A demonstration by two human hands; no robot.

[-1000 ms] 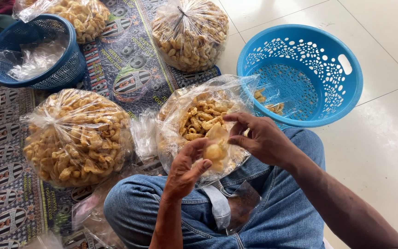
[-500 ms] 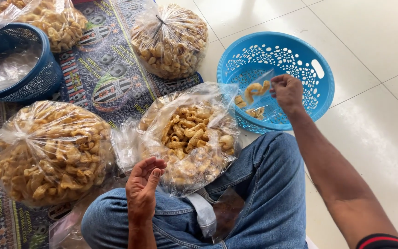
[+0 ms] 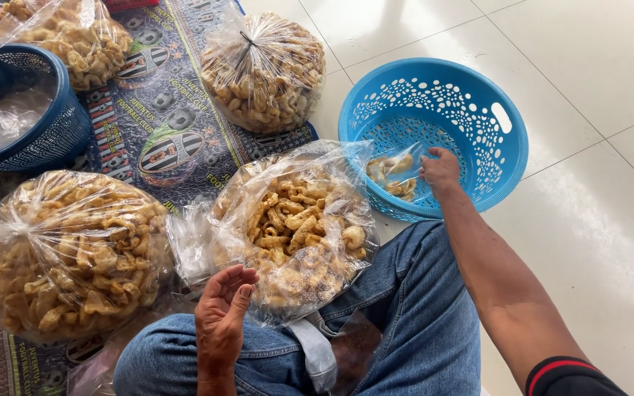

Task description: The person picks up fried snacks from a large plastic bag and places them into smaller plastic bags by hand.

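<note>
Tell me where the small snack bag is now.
In the head view, the small snack bag lies inside the light blue basket, upper right, under the right hand.

Our right arm stretches from the lower right of the frame up toward the centre right, nearly straight, a dark sleeve with a red band at its upper end. Our right hand (image 3: 440, 170) is turned knuckles-up, fingers curled downward. Our left hand (image 3: 221, 319) rises at the lower centre, palm up, fingers loosely bent, holding nothing.
</note>
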